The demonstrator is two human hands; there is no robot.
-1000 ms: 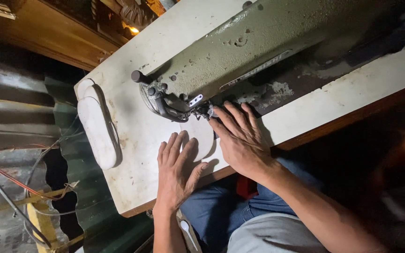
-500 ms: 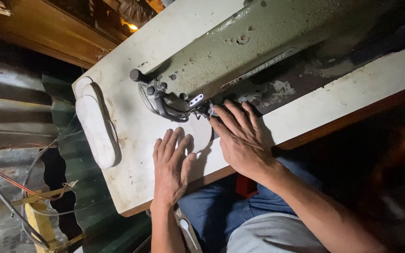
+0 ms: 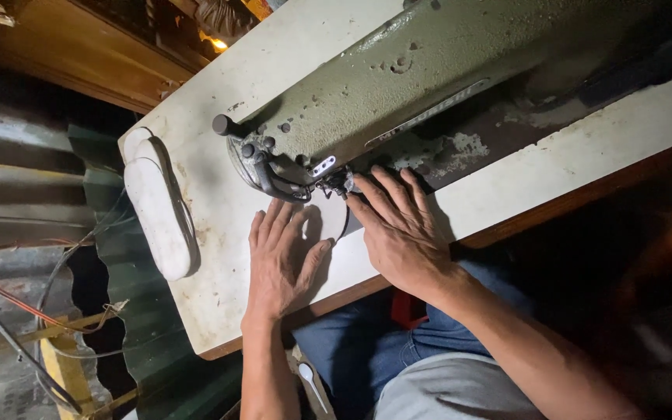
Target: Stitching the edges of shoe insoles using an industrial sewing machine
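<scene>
1. A worn, cream-coloured work table (image 3: 219, 295), scuffed and stained, fills the middle of the head view, with a person in blue jeans seated at its near edge.
2. An old green industrial sewing machine (image 3: 429, 70) stretches across the table, its paint chipped and its needle end pointing toward the table's left end.
3. A stack of pale shoe soles (image 3: 157, 210) lies well apart from the hands, near the far left edge of the table.
4. The right hand (image 3: 398, 229) lies flat and spread, gripping nothing, its fingertips pressed on the work just beside the presser foot (image 3: 334, 183).
5. The left hand (image 3: 278, 260) is likewise open and flat, palm down, pinning the nearer side of the piece.
6. The small pale workpiece (image 3: 328, 218), edged by a dark curved line, sits on the table between the two hands, right at the needle.
7. Judged from this position, clean stitching here depends on both palms keeping even, light pressure and turning the piece gently along the curve, with fingertips kept clear of the needle.
</scene>
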